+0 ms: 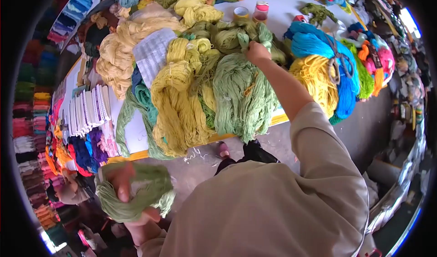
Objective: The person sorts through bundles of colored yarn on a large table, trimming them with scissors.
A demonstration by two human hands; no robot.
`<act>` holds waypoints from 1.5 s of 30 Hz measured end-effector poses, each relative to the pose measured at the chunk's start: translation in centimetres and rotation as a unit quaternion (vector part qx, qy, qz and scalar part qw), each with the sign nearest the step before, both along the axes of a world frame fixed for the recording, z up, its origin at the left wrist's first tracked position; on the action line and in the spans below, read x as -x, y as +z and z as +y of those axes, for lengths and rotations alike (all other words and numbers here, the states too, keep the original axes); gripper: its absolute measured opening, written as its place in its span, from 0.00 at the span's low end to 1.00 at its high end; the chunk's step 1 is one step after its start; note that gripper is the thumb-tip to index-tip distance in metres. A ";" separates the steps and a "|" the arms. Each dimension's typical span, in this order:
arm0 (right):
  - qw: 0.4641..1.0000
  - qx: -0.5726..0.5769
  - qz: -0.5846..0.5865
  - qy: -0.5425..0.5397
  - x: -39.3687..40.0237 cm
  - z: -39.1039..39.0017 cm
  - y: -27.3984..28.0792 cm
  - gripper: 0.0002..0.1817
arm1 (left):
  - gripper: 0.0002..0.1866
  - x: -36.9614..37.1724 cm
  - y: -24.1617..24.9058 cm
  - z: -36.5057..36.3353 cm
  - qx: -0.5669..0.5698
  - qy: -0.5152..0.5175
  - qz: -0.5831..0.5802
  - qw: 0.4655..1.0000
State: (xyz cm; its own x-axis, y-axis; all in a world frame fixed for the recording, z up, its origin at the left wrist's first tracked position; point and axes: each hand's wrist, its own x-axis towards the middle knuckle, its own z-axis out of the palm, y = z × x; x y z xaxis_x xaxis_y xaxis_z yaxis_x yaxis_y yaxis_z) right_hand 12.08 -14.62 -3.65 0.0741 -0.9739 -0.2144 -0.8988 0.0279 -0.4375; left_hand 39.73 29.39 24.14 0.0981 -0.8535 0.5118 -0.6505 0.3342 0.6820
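Observation:
At the lower left, my left hand (122,184) holds a bundled skein of sage-green yarn (150,188) clear of the table edge; the fingers are partly blurred. My right hand (258,53) reaches across the table and is closed on a strand of light green yarn (243,91), at the top of a thick hank that hangs over the front edge. Left of that hank lies mustard-yellow yarn (175,102). Olive-green yarn (227,38) is heaped just behind, close to my right hand.
Cream yarn (114,57) and a printed sheet (154,52) lie to the left, near a row of booklets (91,109). Scissors (339,61) rest on blue yarn (312,38) at right. Two tape rolls or cups (241,14) stand behind.

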 end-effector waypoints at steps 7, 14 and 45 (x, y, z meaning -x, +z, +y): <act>0.972 0.043 -0.230 0.019 1.1 -0.9 -1.7 0.20 | 0.58 -0.5 -5.6 -3.8 0.016 -0.302 0.635 0.711; 0.774 0.050 -0.629 0.056 7.1 9.2 12.0 0.19 | 0.26 1.2 -10.6 -7.7 -0.045 -0.248 0.500 0.828; 0.735 0.095 -0.669 0.058 -3.4 33.5 21.8 0.06 | 0.18 7.3 -6.6 -8.0 -0.169 -0.236 0.617 0.731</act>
State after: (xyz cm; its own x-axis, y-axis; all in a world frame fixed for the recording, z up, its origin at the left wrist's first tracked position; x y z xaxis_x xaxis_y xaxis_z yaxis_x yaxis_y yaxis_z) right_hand 15.52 18.93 18.17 0.1795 -0.9474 0.2651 0.3471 -0.1912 -0.9181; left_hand 32.41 21.41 17.55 -0.0381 -0.9987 0.0341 0.6644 0.0002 0.7474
